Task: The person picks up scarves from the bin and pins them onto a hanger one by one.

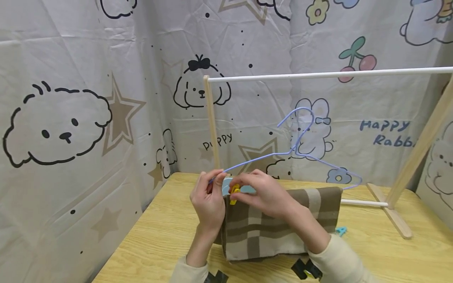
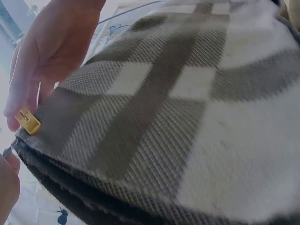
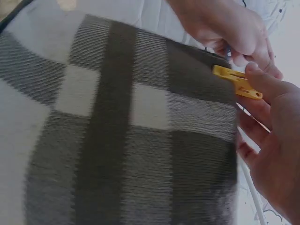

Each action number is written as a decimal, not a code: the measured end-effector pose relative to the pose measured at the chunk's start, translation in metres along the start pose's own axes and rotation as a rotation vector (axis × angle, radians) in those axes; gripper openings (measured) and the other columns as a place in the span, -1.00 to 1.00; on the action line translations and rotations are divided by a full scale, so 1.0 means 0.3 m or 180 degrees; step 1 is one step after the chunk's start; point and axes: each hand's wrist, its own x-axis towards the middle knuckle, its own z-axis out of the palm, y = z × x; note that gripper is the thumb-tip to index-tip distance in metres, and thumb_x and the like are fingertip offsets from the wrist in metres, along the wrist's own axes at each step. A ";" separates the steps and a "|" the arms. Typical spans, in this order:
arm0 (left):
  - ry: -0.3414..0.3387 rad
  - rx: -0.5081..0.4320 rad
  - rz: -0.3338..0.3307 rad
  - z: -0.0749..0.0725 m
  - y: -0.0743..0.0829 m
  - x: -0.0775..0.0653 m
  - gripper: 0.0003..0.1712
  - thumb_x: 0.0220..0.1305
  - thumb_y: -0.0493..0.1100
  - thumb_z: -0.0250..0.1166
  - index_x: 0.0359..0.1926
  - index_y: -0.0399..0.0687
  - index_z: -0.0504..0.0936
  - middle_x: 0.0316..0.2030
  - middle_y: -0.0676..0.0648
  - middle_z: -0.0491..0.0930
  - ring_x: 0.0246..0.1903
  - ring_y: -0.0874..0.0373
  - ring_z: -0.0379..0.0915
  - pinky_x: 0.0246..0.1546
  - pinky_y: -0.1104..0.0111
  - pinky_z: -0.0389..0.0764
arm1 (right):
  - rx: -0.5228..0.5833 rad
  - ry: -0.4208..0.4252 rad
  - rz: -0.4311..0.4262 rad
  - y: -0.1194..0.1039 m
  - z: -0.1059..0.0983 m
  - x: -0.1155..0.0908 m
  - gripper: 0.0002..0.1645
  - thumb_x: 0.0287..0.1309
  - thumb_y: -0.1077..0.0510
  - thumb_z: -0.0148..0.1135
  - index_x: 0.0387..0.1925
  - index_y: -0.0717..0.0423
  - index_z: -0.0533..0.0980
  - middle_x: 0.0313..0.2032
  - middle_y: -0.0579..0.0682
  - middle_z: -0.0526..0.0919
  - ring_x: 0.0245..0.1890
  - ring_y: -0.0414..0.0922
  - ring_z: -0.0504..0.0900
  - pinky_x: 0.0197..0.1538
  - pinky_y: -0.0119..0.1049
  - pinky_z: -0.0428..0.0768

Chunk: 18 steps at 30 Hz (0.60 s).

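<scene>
Right grip: a yellow clip [image 3: 229,73] is pinched between thumb and fingers of the right hand [image 1: 270,194]; the gap is only as wide as the clip itself.
Left grip: the near end of the hanger [image 1: 269,155] is pinched by the left hand [image 1: 210,200], just beside the clip.
Clip: it is held at the top left corner of the cloth [image 1: 262,236], to the left of the right hand's palm and between the two hands; the right is nearer, being in contact.
Clip's long axis: in the right wrist view it is slanted, one end lapped over the corner, the other pressed by the thumb; whether the wire is caught in its bite cannot be told.
Hanger: its hook is pointed upward; its lower part is hidden by the cloth.
Left wrist view: the cloth's layered side edge is shown, with a bit of blue wire at the left fingertips; in the head view, the clip is partly covered by fingers.
Head view alone: a teal clip [image 1: 341,230] is seen on the surface [image 1: 152,243], to the right of the cloth.
Rack: behind the cloth, a wooden rack [image 1: 419,149] with white bars is seen, backed by a printed curtain [image 1: 60,196].
</scene>
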 end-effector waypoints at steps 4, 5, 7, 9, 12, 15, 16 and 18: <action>0.0007 0.0017 -0.0023 0.002 -0.007 0.002 -0.75 0.30 -0.12 0.31 -0.31 -0.27 0.71 -0.68 -0.03 0.25 -0.69 0.25 0.06 -0.67 0.54 0.11 | -0.0091 0.0007 -0.0040 0.008 0.010 -0.013 -0.50 0.11 0.10 0.45 0.10 0.09 0.59 -0.10 -0.12 0.75 -0.11 -0.18 0.67 0.00 -0.18 0.56; 0.0003 0.0020 -0.0034 0.002 -0.009 0.002 -0.75 0.30 -0.12 0.31 -0.31 -0.27 0.71 -0.68 -0.03 0.25 -0.69 0.25 0.06 -0.67 0.53 0.11 | -0.0078 0.0014 -0.0022 0.010 0.011 -0.017 -0.47 0.12 0.10 0.45 0.14 0.11 0.57 -0.07 -0.11 0.74 -0.08 -0.17 0.67 0.03 -0.16 0.56; -0.0009 0.0026 -0.0048 0.004 -0.013 0.001 -0.75 0.31 -0.12 0.31 -0.31 -0.27 0.71 -0.67 -0.03 0.26 -0.68 0.25 0.07 -0.67 0.53 0.11 | -0.0049 0.0041 0.0039 0.014 0.014 -0.029 -0.43 0.12 0.11 0.45 0.18 0.12 0.55 -0.02 -0.07 0.73 -0.04 -0.14 0.65 0.05 -0.15 0.55; -0.0023 0.0021 -0.0042 0.005 -0.017 0.000 -0.75 0.31 -0.12 0.31 -0.31 -0.27 0.71 -0.67 -0.03 0.27 -0.68 0.25 0.07 -0.67 0.53 0.11 | -0.0018 0.0096 0.0118 0.017 0.014 -0.043 -0.44 0.12 0.12 0.45 0.18 0.12 0.55 0.01 -0.06 0.71 -0.03 -0.14 0.63 0.05 -0.18 0.53; -0.0034 -0.0001 -0.0045 0.003 -0.024 0.001 -0.75 0.30 -0.12 0.32 -0.31 -0.28 0.71 -0.67 -0.04 0.27 -0.68 0.25 0.07 -0.67 0.54 0.10 | -0.0002 0.0220 0.0173 0.022 0.006 -0.068 -0.44 0.10 0.15 0.46 0.17 0.11 0.55 0.03 -0.04 0.71 -0.02 -0.13 0.62 0.05 -0.20 0.51; -0.0022 -0.0035 -0.0091 -0.002 -0.034 0.003 -0.76 0.28 -0.14 0.33 -0.32 -0.29 0.71 -0.68 -0.05 0.28 -0.68 0.25 0.07 -0.67 0.54 0.10 | 0.0007 0.0327 0.0140 0.030 -0.006 -0.097 -0.46 0.08 0.19 0.47 0.14 0.10 0.57 0.01 -0.04 0.71 0.00 -0.13 0.61 0.09 -0.25 0.51; -0.0013 -0.0043 -0.0102 -0.005 -0.038 0.004 -0.77 0.27 -0.16 0.34 -0.32 -0.30 0.71 -0.69 -0.05 0.28 -0.68 0.25 0.06 -0.67 0.53 0.10 | 0.0015 0.0364 0.0120 0.033 -0.010 -0.106 -0.47 0.07 0.21 0.47 0.12 0.10 0.58 0.00 -0.04 0.71 -0.01 -0.13 0.61 0.10 -0.27 0.52; 0.0005 -0.0036 -0.0110 -0.011 -0.046 0.008 -0.76 0.26 -0.15 0.35 -0.33 -0.31 0.72 -0.69 -0.06 0.29 -0.68 0.25 0.06 -0.67 0.52 0.09 | 0.0053 0.0404 0.0107 0.041 -0.021 -0.127 -0.47 0.04 0.25 0.48 0.10 0.10 0.59 -0.01 -0.03 0.72 0.00 -0.12 0.61 0.14 -0.32 0.50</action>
